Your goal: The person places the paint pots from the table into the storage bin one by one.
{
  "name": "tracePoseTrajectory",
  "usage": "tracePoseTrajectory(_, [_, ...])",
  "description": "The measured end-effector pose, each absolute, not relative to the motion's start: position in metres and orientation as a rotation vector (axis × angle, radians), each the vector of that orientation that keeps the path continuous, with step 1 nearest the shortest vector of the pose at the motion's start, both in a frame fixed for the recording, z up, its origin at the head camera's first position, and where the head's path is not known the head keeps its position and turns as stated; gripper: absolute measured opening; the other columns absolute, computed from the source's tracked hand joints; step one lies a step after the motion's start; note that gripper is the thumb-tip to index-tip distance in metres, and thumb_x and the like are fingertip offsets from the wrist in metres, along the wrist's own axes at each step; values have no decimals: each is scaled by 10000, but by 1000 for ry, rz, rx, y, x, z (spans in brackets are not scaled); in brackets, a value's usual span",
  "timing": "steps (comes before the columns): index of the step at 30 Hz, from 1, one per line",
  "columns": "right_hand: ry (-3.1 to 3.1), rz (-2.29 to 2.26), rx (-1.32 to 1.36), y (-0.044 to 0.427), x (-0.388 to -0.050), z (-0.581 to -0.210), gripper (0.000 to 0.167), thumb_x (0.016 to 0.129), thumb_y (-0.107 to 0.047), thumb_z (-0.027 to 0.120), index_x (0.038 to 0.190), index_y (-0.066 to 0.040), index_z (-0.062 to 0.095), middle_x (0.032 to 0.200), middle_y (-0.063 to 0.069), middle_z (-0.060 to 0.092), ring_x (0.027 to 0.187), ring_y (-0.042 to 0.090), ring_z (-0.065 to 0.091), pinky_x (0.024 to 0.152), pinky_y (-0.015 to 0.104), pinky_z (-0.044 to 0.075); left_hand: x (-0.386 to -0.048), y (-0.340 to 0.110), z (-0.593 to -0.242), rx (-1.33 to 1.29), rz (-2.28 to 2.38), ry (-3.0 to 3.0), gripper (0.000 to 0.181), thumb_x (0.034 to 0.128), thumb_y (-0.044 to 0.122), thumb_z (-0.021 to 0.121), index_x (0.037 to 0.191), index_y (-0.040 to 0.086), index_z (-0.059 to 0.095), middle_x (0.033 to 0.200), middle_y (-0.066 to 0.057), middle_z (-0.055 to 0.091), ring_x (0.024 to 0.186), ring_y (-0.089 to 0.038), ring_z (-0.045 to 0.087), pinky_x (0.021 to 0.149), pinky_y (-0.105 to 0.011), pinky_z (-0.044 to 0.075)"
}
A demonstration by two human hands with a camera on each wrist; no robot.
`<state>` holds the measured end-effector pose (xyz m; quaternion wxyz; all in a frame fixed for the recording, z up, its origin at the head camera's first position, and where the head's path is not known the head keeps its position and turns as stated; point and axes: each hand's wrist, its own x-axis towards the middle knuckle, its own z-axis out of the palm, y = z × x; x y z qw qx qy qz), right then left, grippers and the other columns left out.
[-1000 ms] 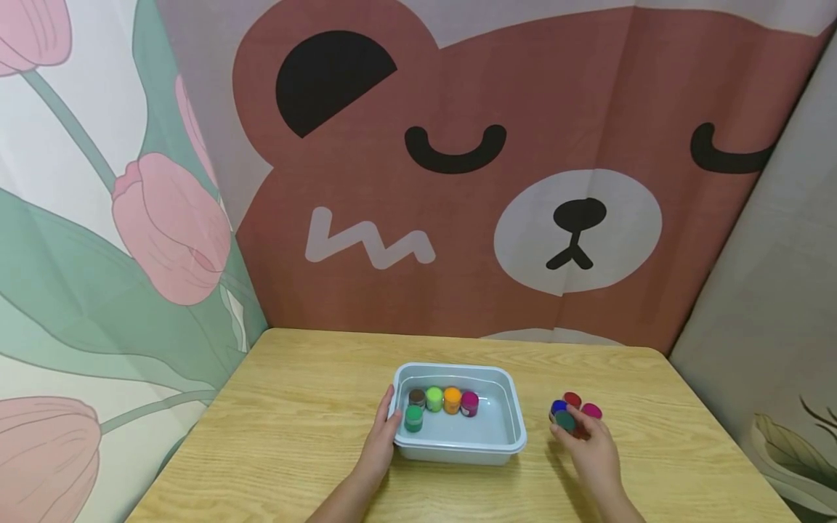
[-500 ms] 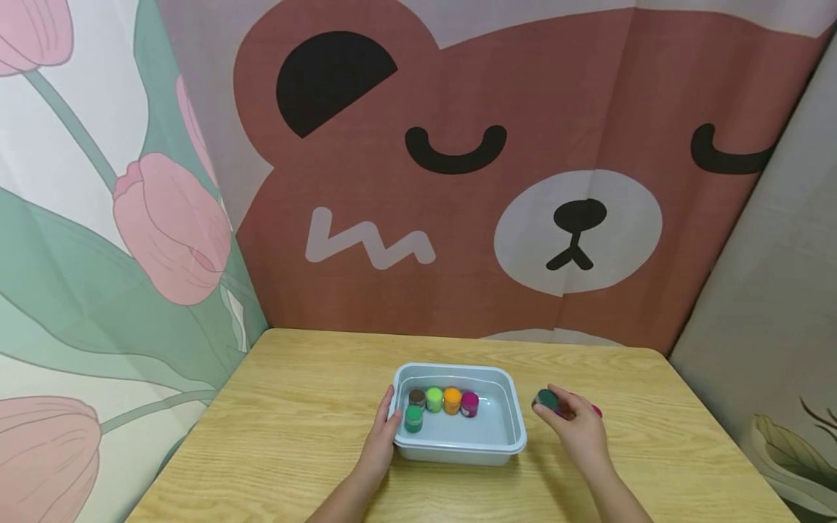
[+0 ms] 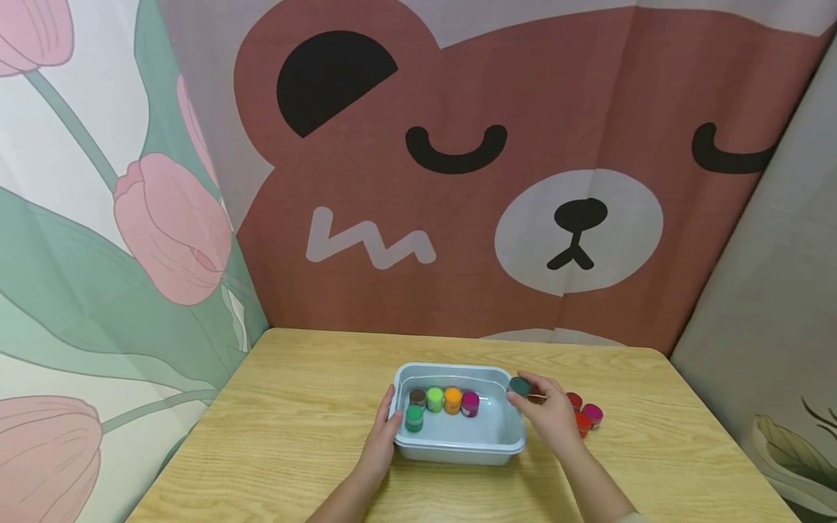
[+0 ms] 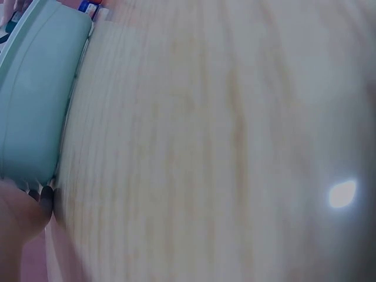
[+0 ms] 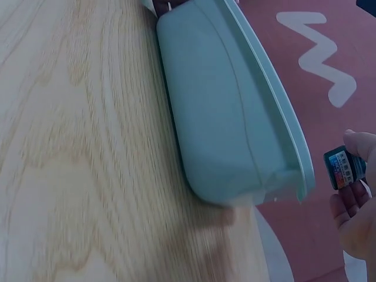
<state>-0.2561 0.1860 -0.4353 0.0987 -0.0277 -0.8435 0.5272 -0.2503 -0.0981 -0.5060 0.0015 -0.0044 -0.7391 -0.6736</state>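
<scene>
My left hand grips the left side of a pale blue plastic tub, its thumb at the rim. Between the thumb and fingers of my right hand is a small dark green paint pot, held up at the tub's right rim. The right wrist view shows a label with a barcode on that same paint pot. Inside the tub, a brown pot, a light green pot, an orange pot and a magenta pot form a row. A green pot sits in front of the brown one.
Right of the tub, a red pot, another magenta pot and an orange-red pot stand on the wooden table, partly behind my right hand. A blue pot shows in the left wrist view. A bear-print cloth hangs behind.
My right hand has lifted the dark green pot from the group on the right and carried it left to the tub's rim. The left hand and the tub have stayed in place.
</scene>
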Motion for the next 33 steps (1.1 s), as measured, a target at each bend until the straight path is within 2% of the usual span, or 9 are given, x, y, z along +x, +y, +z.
tracePoseTrajectory(4, [-2502, 1571, -56, 174, -261, -434, 499, 871, -229, 747, 1311, -40, 609, 1246, 168, 582, 1099, 275, 597, 883, 236, 555, -250, -98, -507, -6, -2113, -2330, 569, 1043, 309, 375, 1576, 223, 198, 1646, -133, 164, 1495, -463, 95, 1134, -732, 79])
tracePoseTrajectory(7, [-2515, 1574, -41, 166, -266, -435, 484, 868, -224, 748, 1298, -42, 619, 1219, 166, 606, 1064, 261, 605, 884, 303, 570, -249, -99, -506, -9, -2116, -2337, 572, 1044, 329, 370, 1578, 227, 191, 1648, -131, 155, 1496, -462, 89, 1134, -732, 75])
tracePoseTrajectory(11, [-2525, 1579, -22, 155, -272, -438, 473, 854, -232, 761, 1279, -65, 638, 1156, 145, 651, 977, 223, 623, 772, 226, 565, -249, -99, -505, -19, -2118, -2337, 573, 1047, 335, 364, 1580, 227, 182, 1649, -131, 148, 1498, -460, 81, 1138, -728, 69])
tracePoseTrajectory(13, [-2528, 1578, -11, 150, -274, -439, 465, 845, -233, 769, 1263, -68, 651, 1125, 141, 664, 939, 214, 624, 746, 231, 560, -249, -98, -505, -21, -2121, -2338, 572, 1048, 336, 360, 1580, 230, 180, 1651, -127, 143, 1499, -457, 77, 1139, -726, 65])
tracePoseTrajectory(20, [-2570, 1550, 56, 130, -282, -445, 430, 821, -182, 782, 1220, -63, 674, 1080, 118, 687, 937, 218, 639, 818, 354, 578, -249, -99, -506, -19, -2128, -2335, 567, 1048, 333, 360, 1579, 243, 183, 1653, -114, 144, 1503, -446, 76, 1145, -718, 63])
tracePoseTrajectory(26, [-2632, 1565, 142, 113, -285, -448, 442, 803, -138, 792, 1218, -53, 671, 1069, 96, 708, 962, 227, 652, 726, 305, 578, -250, -100, -507, -46, -2111, -2318, 567, 1049, 310, 360, 1580, 214, 183, 1645, -141, 157, 1494, -465, 93, 1140, -725, 79])
tracePoseTrajectory(33, [-2665, 1564, 257, 98, -286, -452, 433, 776, -106, 809, 1179, -18, 681, 1042, 97, 718, 925, 207, 652, 735, 288, 553, -249, -100, -508, -65, -2128, -2309, 568, 1050, 301, 362, 1580, 214, 178, 1644, -147, 157, 1495, -463, 96, 1141, -724, 84])
